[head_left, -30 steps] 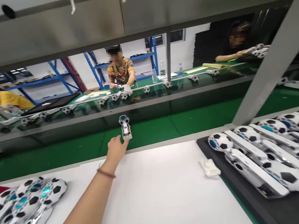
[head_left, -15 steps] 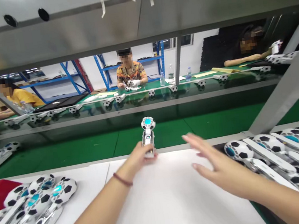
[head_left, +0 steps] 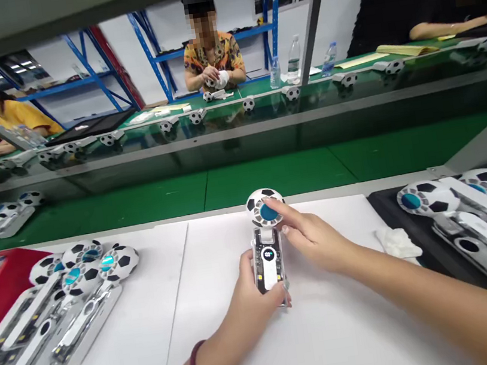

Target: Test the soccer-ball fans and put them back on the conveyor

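Observation:
A handheld device [head_left: 269, 257] with a transparent body, a small lit round display and a soccer-ball-patterned round head stands out over the white work surface [head_left: 215, 241]. My left hand [head_left: 258, 289] is wrapped round its lower body, thumb across the front. At the round head, the index finger of my right hand [head_left: 309, 233] rests on the blue centre disc; the thumb is beside the head's lower right side and the other fingers are curled. My right hand does not grip the device.
Similar devices [head_left: 80, 278] lie at left beside a red bin [head_left: 15, 269]. More lie on a black tray [head_left: 380, 202] at right, near a crumpled white cloth [head_left: 399, 243]. Beyond the green belt [head_left: 269, 170], people sit at another bench. A metal post slants at right.
The device has come closer and lower in view, its display now readable. My right hand has moved left from free air to touch its head. The view has tilted down.

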{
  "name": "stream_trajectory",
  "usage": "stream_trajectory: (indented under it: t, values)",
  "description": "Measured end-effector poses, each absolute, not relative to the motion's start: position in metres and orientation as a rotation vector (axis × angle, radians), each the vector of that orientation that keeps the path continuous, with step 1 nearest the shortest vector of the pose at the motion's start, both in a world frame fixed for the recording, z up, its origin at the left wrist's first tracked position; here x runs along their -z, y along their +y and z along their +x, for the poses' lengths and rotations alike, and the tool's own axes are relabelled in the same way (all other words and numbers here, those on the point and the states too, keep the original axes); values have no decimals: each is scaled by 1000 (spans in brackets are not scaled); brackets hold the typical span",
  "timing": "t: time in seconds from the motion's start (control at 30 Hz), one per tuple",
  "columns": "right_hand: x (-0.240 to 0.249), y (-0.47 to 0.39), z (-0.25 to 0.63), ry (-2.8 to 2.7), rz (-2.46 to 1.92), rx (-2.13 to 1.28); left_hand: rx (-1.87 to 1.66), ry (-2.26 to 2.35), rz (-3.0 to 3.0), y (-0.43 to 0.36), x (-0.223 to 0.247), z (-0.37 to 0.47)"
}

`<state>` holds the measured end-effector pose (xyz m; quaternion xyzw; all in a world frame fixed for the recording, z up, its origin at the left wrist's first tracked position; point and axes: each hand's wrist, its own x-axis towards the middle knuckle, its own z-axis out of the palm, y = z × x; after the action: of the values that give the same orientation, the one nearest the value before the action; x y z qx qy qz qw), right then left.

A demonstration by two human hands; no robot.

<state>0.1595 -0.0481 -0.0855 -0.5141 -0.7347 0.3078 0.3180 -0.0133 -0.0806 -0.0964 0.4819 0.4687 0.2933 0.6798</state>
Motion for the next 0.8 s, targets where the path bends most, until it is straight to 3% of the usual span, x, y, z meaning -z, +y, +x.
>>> stream_trajectory:
  t: [0.17, 0.43, 0.8]
  values:
    - [91, -41, 165, -2132, -1524, -434, -597, 959, 1067, -84, 97, -15]
    - [100, -56, 160, -2197, -995, -620, -609, 864, 974, -85, 105, -19]
    - [115, -64, 156, -2077, -910, -781, -592, 893, 918, -87, 96, -17]
